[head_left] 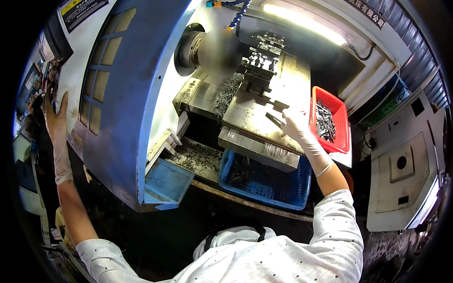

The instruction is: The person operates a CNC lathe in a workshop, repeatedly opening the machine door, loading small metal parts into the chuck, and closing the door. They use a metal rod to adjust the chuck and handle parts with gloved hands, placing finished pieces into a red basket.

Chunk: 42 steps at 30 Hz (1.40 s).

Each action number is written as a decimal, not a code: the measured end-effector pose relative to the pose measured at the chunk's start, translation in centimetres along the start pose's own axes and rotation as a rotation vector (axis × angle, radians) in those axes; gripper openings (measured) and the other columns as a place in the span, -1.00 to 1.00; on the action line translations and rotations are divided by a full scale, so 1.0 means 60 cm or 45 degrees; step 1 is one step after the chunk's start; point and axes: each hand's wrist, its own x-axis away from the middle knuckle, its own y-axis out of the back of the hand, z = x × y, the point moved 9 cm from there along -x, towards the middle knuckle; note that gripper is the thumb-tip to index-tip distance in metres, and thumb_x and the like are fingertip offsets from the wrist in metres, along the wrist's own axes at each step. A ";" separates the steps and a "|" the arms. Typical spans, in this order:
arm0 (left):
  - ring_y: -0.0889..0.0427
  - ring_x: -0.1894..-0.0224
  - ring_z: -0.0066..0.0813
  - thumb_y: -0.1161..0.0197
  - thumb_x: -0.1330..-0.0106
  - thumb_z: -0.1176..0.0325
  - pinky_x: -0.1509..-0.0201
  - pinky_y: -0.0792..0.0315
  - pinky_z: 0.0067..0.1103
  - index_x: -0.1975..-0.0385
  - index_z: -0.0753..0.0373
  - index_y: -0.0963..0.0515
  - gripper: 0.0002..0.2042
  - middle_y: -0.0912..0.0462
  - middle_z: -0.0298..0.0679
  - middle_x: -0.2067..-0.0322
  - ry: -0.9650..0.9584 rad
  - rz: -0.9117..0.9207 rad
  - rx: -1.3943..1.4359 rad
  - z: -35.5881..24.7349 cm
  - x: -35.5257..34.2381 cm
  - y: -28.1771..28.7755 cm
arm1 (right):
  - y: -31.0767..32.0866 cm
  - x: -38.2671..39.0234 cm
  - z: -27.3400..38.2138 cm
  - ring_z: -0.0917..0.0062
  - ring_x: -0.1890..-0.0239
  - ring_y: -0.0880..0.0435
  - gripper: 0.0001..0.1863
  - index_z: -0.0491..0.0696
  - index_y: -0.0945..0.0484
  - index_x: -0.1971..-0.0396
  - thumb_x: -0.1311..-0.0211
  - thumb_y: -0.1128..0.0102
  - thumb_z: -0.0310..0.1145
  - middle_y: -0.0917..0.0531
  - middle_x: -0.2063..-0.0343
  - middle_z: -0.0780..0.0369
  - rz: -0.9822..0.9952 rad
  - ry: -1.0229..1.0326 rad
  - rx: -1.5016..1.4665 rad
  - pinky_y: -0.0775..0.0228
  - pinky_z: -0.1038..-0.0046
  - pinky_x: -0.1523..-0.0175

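My gloved left hand [56, 118] reaches up at the far left, fingers apart beside the machine's white front edge. My gloved right hand [292, 123], closed on a dark slim metal piece [273, 118], is over the steel slide [245, 113], just left of a red basket [344, 125] of small metal parts. Tool blocks [259, 66] stand on the slide behind it. To their left, the chuck [188, 49] carries a round blurred shape [217, 52], too smeared to make out, with metal shavings [226, 94] below.
The blue sliding door [122, 155] fills the left side. A blue basket [292, 193] with dark contents sits below the slide. A blue tray [167, 184] juts out at the lower middle. A white machine cabinet [387, 198] stands at the right. A light tube [304, 23] lights the enclosure.
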 end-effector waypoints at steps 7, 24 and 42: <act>-0.19 -0.11 -0.20 -0.10 -0.05 -0.02 -0.13 -0.11 -0.45 -0.07 0.22 -0.18 -0.37 -0.21 -0.05 -0.05 0.030 0.106 -0.001 0.011 -0.006 -0.025 | -0.049 0.004 -0.031 0.28 0.54 -0.54 -0.83 -0.13 -0.51 0.57 0.19 0.01 -0.38 -0.52 0.64 0.08 0.301 0.034 0.075 -0.38 0.37 0.36; -0.03 -0.16 -0.03 -0.03 -0.14 0.18 -0.18 0.03 -0.35 -0.11 0.35 0.00 -0.39 -0.01 0.12 -0.11 -0.107 0.048 0.286 -0.159 0.112 0.129 | -0.009 0.422 0.471 0.68 0.50 -0.43 -0.75 -0.07 -0.41 0.42 -0.14 0.06 -0.17 -0.52 0.36 0.21 1.188 -0.374 -3.215 -0.28 0.67 0.42; -0.45 0.21 -0.47 -0.13 -0.08 0.41 0.14 -0.32 -0.60 0.01 0.36 -0.22 -0.55 -0.45 -0.12 0.31 1.438 0.413 0.725 0.403 0.760 0.440 | 0.103 0.430 1.422 0.72 0.41 -0.38 -0.69 -0.10 -0.43 0.35 -0.20 0.15 -0.15 -0.46 0.48 0.35 2.168 0.380 -2.253 -0.26 0.63 0.26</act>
